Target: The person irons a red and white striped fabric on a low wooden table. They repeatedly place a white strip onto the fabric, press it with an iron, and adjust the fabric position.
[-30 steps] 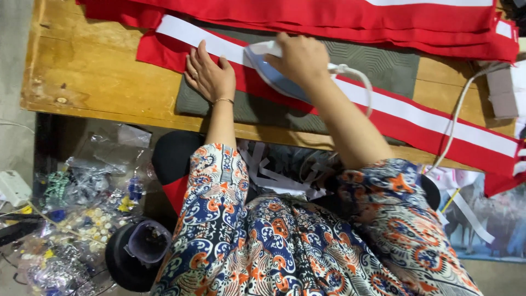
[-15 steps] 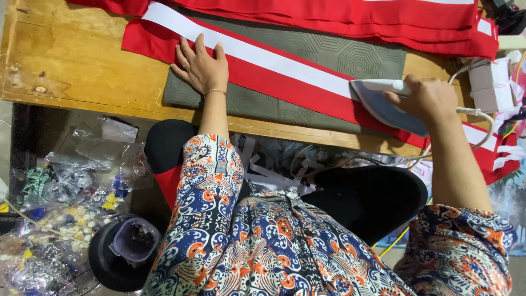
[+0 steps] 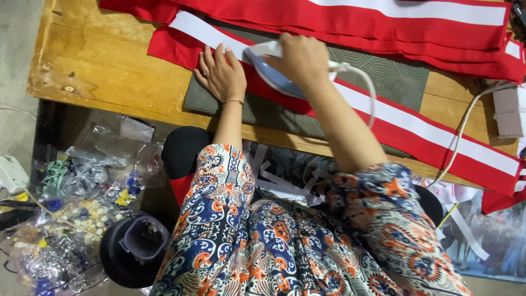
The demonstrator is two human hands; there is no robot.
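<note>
A long red fabric strip with a white band (image 3: 416, 129) lies diagonally over a grey patterned ironing pad (image 3: 394, 77) on a wooden table (image 3: 98, 60). My right hand (image 3: 301, 57) grips the handle of a pale blue electric iron (image 3: 268, 74), which rests on the strip near its left end. My left hand (image 3: 222, 74) lies flat, fingers spread, pressing the red fabric just left of the iron. The iron's white cord (image 3: 367, 87) loops off to the right.
More folded red and white fabric (image 3: 383, 22) is stacked along the far edge of the table. Clear bags of buttons and beads (image 3: 71, 203) and a dark round container (image 3: 134, 249) sit on the floor at left. White fabric scraps (image 3: 279, 181) lie under the table.
My right hand has slid the iron from the right part of the strip back to the left, close to my left hand. The left hand stays pressed on the fabric.
</note>
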